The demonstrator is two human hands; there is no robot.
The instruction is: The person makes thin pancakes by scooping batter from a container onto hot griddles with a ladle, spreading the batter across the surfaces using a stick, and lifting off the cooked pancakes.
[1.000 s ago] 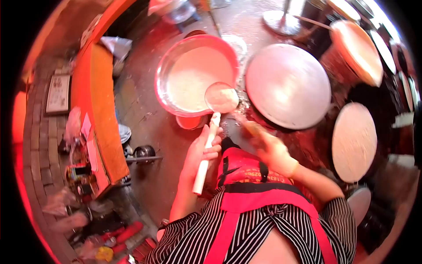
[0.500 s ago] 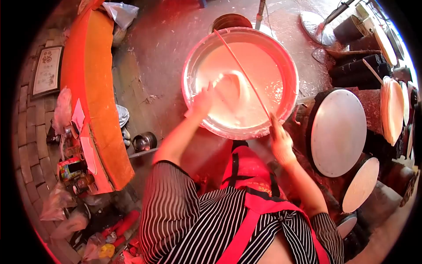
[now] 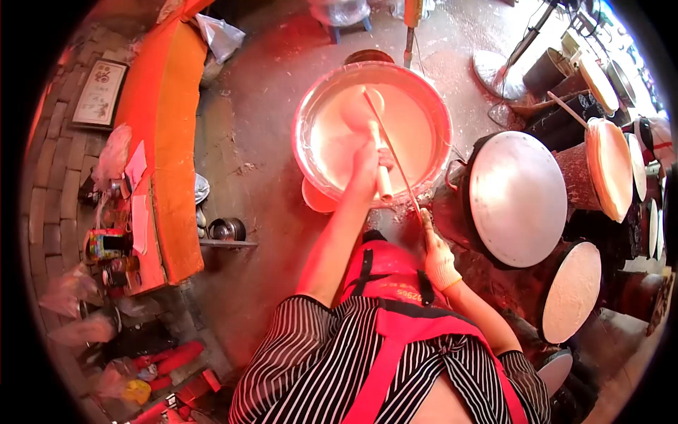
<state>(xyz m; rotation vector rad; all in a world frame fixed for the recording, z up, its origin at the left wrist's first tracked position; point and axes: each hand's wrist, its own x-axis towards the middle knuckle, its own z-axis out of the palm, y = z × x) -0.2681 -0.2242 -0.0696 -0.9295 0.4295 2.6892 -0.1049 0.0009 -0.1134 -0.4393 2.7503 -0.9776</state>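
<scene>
In front of me stands a large round basin [image 3: 302, 141] holding pale, thick batter [image 3: 417, 134]. My left hand [image 3: 366, 164] is closed round the handle of a ladle [image 3: 384, 185]; the ladle's bowl is over or in the batter, near the far side. In my right hand [image 3: 439, 260], which wears a pale glove, is the lower end of a long thin stick [image 3: 399, 159]. That stick slants up across the basin, and its far tip is close to the ladle's bowl. My right hand stays outside the near right rim.
Round flat griddles [image 3: 519, 198] stand on drums at the right, one topped with a pale flat layer [image 3: 573, 293]. Further right is a stack of thin round sheets [image 3: 609, 169]. An orange counter [image 3: 166, 141] runs along the left. A metal pot [image 3: 226, 230] sits beside it.
My left hand has moved right over the basin, and the ladle's handle and bowl now show. My right hand has come lower and nearer to me with the stick. The view has shifted slightly.
</scene>
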